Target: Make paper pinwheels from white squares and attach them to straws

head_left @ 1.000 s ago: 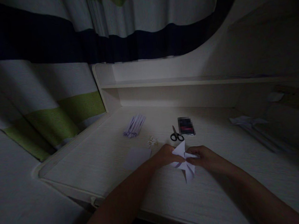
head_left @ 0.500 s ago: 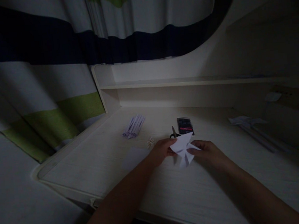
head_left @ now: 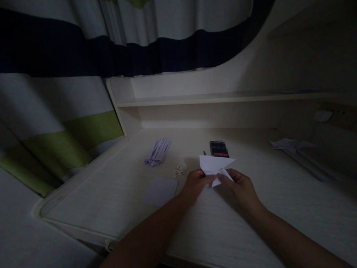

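A folded sheet of white paper [head_left: 216, 163] is held up above the desk between my two hands. My left hand [head_left: 196, 183] grips its left side, with the thumb laid across the lower folds. From the right, my right hand [head_left: 238, 183] pinches the lower right flap between thumb and fingers. The thumbs nearly meet at the middle of the paper. A broad pointed flap stands over the fingers and points right. Just behind the paper lies a black phone [head_left: 219, 148]. Only a tip of the scissors [head_left: 204, 153] shows beside it; the rest is hidden.
Left of my hands, a flat white sheet [head_left: 160, 191] lies on the desk [head_left: 109, 198]. Beyond it are small pale pieces [head_left: 179, 170] and a bundle of folded paper strips [head_left: 158, 151]. More folded paper [head_left: 292, 145] is at the right. A shelf [head_left: 213, 99] spans the back, under a striped curtain [head_left: 174, 53].
The paper has turned in my hands, so its broad flap now stands on top and points right. My thumbs have come closer together. The scissors are now mostly covered.
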A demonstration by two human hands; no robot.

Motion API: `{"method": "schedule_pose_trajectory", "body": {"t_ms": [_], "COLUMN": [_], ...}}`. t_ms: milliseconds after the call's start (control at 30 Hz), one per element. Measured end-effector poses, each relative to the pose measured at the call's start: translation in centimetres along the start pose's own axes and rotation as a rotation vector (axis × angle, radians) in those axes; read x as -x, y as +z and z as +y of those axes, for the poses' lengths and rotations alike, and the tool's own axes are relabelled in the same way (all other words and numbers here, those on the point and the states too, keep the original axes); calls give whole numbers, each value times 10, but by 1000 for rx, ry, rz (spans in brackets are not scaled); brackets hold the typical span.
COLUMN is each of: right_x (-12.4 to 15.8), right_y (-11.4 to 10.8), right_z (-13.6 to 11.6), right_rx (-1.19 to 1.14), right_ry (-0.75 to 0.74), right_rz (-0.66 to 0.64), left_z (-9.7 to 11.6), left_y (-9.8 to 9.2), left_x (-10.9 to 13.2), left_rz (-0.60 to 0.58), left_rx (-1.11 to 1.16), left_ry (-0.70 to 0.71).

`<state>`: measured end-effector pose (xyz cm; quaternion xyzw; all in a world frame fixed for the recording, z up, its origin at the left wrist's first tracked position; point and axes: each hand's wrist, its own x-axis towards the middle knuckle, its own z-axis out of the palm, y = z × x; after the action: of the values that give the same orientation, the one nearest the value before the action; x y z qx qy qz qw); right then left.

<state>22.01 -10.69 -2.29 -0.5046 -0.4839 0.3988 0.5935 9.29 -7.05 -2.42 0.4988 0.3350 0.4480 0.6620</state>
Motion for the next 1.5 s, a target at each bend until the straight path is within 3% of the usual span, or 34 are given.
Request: {"method": "schedule_pose_trajectory", "body": {"t_ms": [300,600,800,1500], "right_x": [2,-2,-4,-2], "right_y": [4,-2,-4,-2], "right_z": [4,-8,-1,1], "right_rx": [-18,-79,-77,-19], "right_ry": [-14,31,135,91], "right_rz": [11,-24,-92,-44], "left_z": [4,-1,0,5], "left_y": [2,-6,-6,-6], "left_x": [2,-5,-4,0], "left_rz": [110,102,65,14], "left_rx": [-69,-132,-166,-155], "left_ry": [-1,-35,-38,-79]}}
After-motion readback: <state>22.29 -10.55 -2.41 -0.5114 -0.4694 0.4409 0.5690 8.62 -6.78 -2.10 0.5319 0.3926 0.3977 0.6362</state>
